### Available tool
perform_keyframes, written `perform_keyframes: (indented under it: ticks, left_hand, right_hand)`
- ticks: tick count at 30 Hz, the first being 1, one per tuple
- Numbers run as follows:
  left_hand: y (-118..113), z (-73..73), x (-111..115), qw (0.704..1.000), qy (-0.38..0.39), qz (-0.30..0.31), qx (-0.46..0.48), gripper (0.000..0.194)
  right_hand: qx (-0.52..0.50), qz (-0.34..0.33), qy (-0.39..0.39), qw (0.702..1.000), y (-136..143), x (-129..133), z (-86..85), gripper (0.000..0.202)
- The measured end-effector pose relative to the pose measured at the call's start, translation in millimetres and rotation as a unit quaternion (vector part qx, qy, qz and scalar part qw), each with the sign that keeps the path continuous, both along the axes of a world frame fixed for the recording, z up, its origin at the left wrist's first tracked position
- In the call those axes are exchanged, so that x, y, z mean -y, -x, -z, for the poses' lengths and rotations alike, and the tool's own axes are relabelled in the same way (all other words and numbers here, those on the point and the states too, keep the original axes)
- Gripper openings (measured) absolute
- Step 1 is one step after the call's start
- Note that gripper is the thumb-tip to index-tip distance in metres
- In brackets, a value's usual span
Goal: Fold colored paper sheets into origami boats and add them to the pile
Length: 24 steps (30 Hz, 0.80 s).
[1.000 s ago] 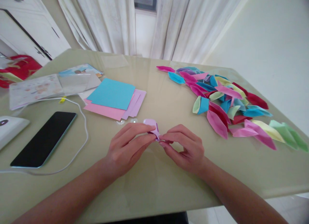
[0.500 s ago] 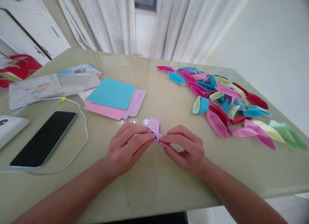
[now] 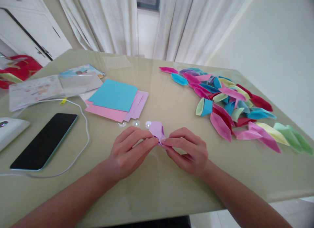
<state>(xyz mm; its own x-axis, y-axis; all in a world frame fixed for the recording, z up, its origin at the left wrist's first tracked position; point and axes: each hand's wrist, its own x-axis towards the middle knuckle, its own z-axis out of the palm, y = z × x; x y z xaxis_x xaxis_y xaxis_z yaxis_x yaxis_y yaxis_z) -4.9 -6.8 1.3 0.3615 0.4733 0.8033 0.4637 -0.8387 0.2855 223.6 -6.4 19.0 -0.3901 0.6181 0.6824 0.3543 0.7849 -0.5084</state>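
Note:
A small lilac folded paper (image 3: 156,129) is pinched between both hands above the near middle of the table. My left hand (image 3: 131,152) grips its lower left part, with thumb and fingers pressed together. From the other side, the fingertips of my right hand (image 3: 187,149) close on its lower right corner. The paper's upper part curls up in a loop; its lower edge is partly hidden by my fingers. Just beyond my left hand lie small clear round discs (image 3: 136,123). Farther off is a stack of square sheets, blue (image 3: 114,94) on top, with pink (image 3: 106,112) and lilac (image 3: 138,105) beneath.
Many folded paper pieces (image 3: 228,103) in several colours are heaped on the right. At the left lie a black phone (image 3: 45,141), a white cable (image 3: 87,133), a white device (image 3: 12,131) and plastic-sleeved printed sheets (image 3: 36,90). Curtains (image 3: 108,22) hang behind the table (image 3: 157,195).
The lilac paper has turned slightly in my fingers, and its upper loop now looks wider and flatter on top. My left fingertips have shifted a little to the right.

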Motion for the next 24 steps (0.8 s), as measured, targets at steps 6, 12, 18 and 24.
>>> perform_keyframes:
  ticks: [6, 12, 18, 24]
  left_hand:
    - [2.8, 1.6, 1.1, 1.0, 0.005, 0.001, -0.019, 0.029]
    - [4.5, 4.6, 2.6, 0.998, 0.001, 0.012, -0.068, 0.028]
    - [5.5, 0.3, 2.0, 0.999, 0.002, 0.016, -0.052, 0.03]
    - [9.2, -4.4, -11.1, 0.991, 0.116, -0.053, 0.05, 0.018]
  right_hand:
    - [0.011, 0.009, -0.017, 1.0, -1.0, 1.1, 0.0, 0.025]
    - [-0.012, -0.001, 0.006, 1.0, 1.3, 1.7, 0.0, 0.025]
    - [0.005, 0.004, -0.015, 1.0, -0.6, 0.5, -0.2, 0.023]
    - [0.02, -0.022, -0.027, 0.999, -10.9, -9.5, 1.3, 0.028]
